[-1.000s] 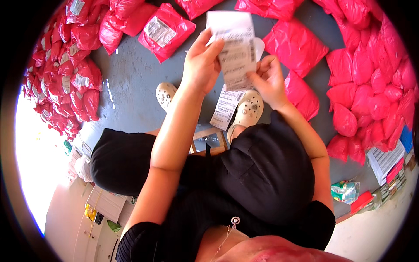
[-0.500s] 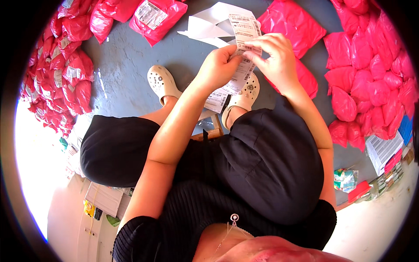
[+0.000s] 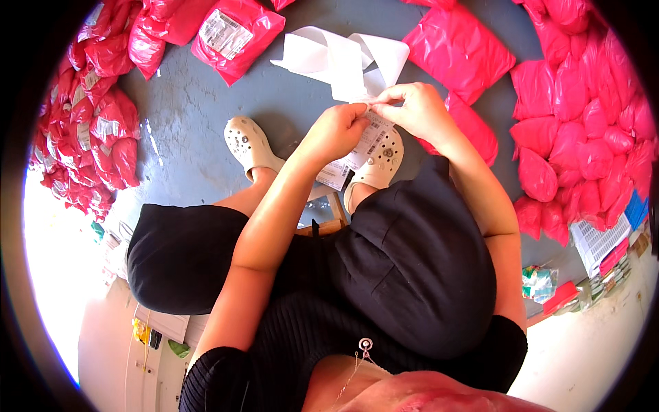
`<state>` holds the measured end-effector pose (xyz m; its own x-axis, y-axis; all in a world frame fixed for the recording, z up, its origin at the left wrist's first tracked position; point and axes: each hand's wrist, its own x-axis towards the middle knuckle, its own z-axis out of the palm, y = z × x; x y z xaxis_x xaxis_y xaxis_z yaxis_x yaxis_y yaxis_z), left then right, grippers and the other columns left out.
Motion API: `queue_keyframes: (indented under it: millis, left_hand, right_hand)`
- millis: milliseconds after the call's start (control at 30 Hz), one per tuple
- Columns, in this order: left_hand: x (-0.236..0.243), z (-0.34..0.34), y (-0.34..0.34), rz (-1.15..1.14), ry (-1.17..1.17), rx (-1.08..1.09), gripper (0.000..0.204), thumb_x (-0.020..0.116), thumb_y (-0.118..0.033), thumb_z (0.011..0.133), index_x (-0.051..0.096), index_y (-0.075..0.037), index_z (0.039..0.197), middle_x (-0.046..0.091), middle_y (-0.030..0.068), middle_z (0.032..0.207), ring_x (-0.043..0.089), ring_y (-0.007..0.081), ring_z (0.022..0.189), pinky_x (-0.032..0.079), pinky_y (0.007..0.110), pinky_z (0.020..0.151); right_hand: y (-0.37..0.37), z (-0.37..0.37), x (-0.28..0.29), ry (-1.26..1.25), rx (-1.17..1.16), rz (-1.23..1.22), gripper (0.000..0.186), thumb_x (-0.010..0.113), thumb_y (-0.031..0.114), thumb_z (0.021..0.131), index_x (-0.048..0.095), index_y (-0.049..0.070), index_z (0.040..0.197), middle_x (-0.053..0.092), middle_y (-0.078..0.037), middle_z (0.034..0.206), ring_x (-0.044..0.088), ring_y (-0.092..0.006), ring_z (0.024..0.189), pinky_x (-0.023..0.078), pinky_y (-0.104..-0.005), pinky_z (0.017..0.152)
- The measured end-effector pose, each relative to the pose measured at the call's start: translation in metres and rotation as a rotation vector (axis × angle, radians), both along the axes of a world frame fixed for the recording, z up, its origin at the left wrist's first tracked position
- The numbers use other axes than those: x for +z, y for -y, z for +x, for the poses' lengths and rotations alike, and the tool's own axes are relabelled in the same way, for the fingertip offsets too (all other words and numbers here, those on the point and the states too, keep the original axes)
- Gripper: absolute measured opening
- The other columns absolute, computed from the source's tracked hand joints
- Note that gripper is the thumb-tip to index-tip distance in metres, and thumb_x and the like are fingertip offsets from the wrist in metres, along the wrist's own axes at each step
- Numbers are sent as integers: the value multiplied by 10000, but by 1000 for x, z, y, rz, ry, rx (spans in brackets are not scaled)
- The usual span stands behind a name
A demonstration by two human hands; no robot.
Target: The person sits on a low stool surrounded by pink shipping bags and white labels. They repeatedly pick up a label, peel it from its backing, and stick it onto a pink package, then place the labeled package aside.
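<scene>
My left hand (image 3: 341, 130) and my right hand (image 3: 416, 112) meet over the right shoe, both closed on a strip of printed shipping labels (image 3: 374, 132). The thumb and forefinger of my right hand pinch it beside the left fist. Printed labels hang below the hands toward the shoe, partly hidden by my left hand. Beyond my fingers lies a white paper strip (image 3: 319, 58), looped and folded on the floor. Another printed label (image 3: 334, 174) shows lower down, between my left wrist and the right shoe.
Pink plastic parcels are heaped at the left (image 3: 113, 130) and the right (image 3: 583, 137). One labelled pink parcel (image 3: 237, 34) lies far left of the paper; larger pink parcels (image 3: 460, 55) lie just right of my hands. Cream clogs (image 3: 248, 142) are on my feet on the grey floor (image 3: 185, 110).
Both hands have come down and closer together on the label strip. The printed stretch above the fingers has turned over, and the white loops on the floor now look different.
</scene>
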<state>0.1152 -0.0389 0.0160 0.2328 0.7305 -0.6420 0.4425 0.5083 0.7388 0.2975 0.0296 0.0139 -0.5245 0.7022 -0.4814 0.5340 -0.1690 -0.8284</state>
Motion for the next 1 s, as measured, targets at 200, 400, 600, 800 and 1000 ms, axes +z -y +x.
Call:
queue_keyframes:
  millis: [200,400,600,800,1000]
  left_hand:
    - [-19,-4,10,-226,353,267,246,532,-95,884,608,27,1084,664,74,881,593,107,788,479,291,708]
    - [-18,-21,11,-489,730,621,342,486,-34,903,514,44,1235,638,105,1085,626,177,975,484,315,893]
    - [-38,-50,21,-530,635,703,328,494,-11,894,526,46,1214,642,127,1095,639,203,971,505,331,875]
    - [-43,-47,20,-554,651,756,314,498,-1,895,524,48,1204,644,147,1095,654,224,956,522,349,869]
    - [-47,-44,13,-576,635,746,303,499,-9,897,537,45,1193,646,124,1083,646,190,949,522,321,845]
  right_hand:
    - [-12,-4,-27,-105,-20,-271,193,681,213,771,697,30,829,685,-60,750,643,-147,699,496,-278,669]
    - [-125,31,-36,-374,-200,-356,105,652,146,828,666,43,847,652,-20,774,586,-97,680,479,-253,636]
    - [-223,25,66,-615,-380,741,66,622,3,833,601,34,887,667,-133,858,657,-197,807,510,-282,711]
    - [-231,26,-2,187,214,1564,96,660,162,813,661,90,878,676,-10,892,638,-164,854,490,-318,798]
    - [-208,64,-85,491,303,1398,120,647,224,797,690,171,896,691,10,977,604,-182,1036,389,-371,999]
